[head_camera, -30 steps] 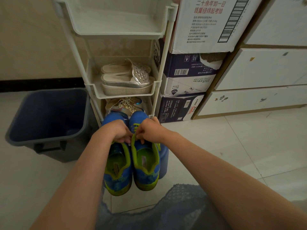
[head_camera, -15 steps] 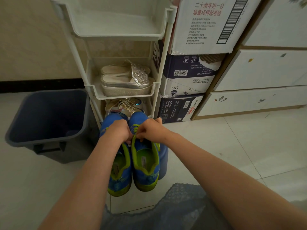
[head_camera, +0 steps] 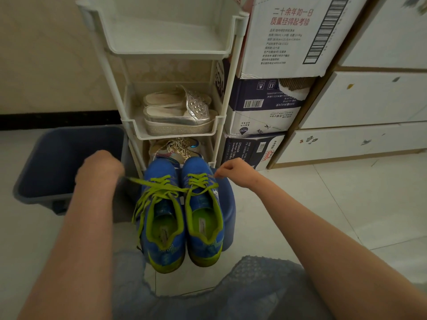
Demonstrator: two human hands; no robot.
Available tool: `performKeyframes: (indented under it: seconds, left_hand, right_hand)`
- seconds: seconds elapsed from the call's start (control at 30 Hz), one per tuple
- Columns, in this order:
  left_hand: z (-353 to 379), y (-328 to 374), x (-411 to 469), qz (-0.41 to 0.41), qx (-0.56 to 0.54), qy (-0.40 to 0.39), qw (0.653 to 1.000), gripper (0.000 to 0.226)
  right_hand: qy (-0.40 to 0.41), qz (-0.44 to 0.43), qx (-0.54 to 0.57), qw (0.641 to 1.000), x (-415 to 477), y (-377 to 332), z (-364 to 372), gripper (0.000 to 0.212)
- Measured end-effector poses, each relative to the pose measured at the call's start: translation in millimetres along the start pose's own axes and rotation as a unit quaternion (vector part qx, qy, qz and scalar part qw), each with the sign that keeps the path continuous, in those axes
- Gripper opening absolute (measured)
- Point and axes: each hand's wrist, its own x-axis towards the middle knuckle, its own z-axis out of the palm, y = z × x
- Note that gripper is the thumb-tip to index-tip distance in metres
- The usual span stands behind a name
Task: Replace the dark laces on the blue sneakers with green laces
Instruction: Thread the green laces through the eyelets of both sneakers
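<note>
Right hand (head_camera: pixel 233 168) pinches, and blurred left hand (head_camera: pixel 99 168) apparently grips, green lace (head_camera: pixel 159 187) ends stretched toward 3 and 9 o'clock above blue sneakers (head_camera: pixel 196 166).

Left hand (head_camera: pixel 99 168) and right hand (head_camera: pixel 234 170) seemingly pinch green laces (head_camera: pixel 161 188).

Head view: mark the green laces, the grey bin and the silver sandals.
green laces (head_camera: pixel 161 184), head view, strands crossing the left sneaker.
grey bin (head_camera: pixel 57 158), head view, its inner wall.
silver sandals (head_camera: pixel 171 121), head view, front sandal's side.
</note>
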Motion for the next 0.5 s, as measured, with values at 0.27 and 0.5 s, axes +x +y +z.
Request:
performKeyframes:
  seconds: [0.27, 0.5]
  left_hand:
    - [39.6, 45.8, -44.6, 0.291, -0.092, -0.125, 0.944, 0.011]
    - [67.9, 56.3, -45.9, 0.328, 0.028, -0.136, 0.934, 0.016]
  right_hand:
    - [-0.047, -0.042, 0.047, 0.997, -6.3, -10.2, -0.6, 0.020]
    - [-0.163, -0.028, 0.026, 0.986, -10.1, -0.6, -9.9, 0.020]
